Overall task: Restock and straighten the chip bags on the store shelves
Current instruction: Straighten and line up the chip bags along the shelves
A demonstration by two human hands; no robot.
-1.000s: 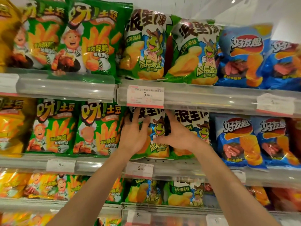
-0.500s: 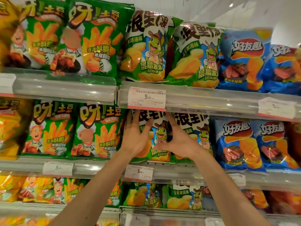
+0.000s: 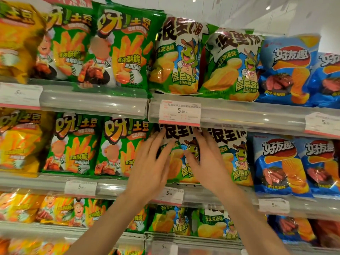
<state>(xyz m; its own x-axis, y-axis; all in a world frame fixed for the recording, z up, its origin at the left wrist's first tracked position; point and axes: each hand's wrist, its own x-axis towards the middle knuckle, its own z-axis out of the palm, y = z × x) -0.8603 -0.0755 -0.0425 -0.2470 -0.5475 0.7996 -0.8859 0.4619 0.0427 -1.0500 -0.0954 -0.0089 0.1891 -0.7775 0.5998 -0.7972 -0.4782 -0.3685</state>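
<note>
Straightening under way on the middle shelf, far from finished.
Both hands, left (image 3: pixel 150 162) and right (image 3: pixel 207 159), lie with fingers straight and spread on the frog bag (image 3: pixel 181 162) just below the price tag (image 3: pixel 179 112), gripping nothing; bags beside it stand upright, while rows further below the tag look untidier.

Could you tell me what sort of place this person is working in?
Most likely a shop's snack aisle: tiered shelves packed with rows of chip bags, and printed price tags clipped along the shelf edges. Both hands rest on one frog-print bag.
</note>
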